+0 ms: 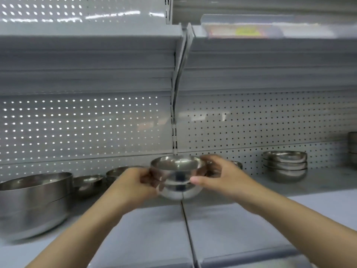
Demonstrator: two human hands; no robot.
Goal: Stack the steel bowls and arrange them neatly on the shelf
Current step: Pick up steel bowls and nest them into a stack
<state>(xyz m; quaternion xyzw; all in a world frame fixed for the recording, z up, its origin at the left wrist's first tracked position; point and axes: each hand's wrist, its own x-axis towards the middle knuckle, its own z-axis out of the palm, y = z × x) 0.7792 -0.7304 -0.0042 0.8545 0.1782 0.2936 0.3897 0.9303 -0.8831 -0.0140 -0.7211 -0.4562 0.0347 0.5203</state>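
My left hand had its fingers curled around the left side of the small nested stack of shiny round steel bowls, and my right hand gripped the right side, thumb in front on the wall, fingers over the far rim. So both hands were grasping the same stack, one per flank, about equally near. The stack sat between the palms, upright, mouth up, roughly over the seam between the two grey metal shelf panels; motion blur meant I couldn't tell whether its base touched the shelf or hung just above. Both forearms reached forward and converged from the lower corners, wrists about level. Outward: a large deep steel bowl stack stood far left, two small steel bowls near the pegboard back wall behind my left hand, and a stack of shallow wide steel bowls well apart to the right. Next move, I judged, was setting the stack down, probably back toward the wall in line with the others.
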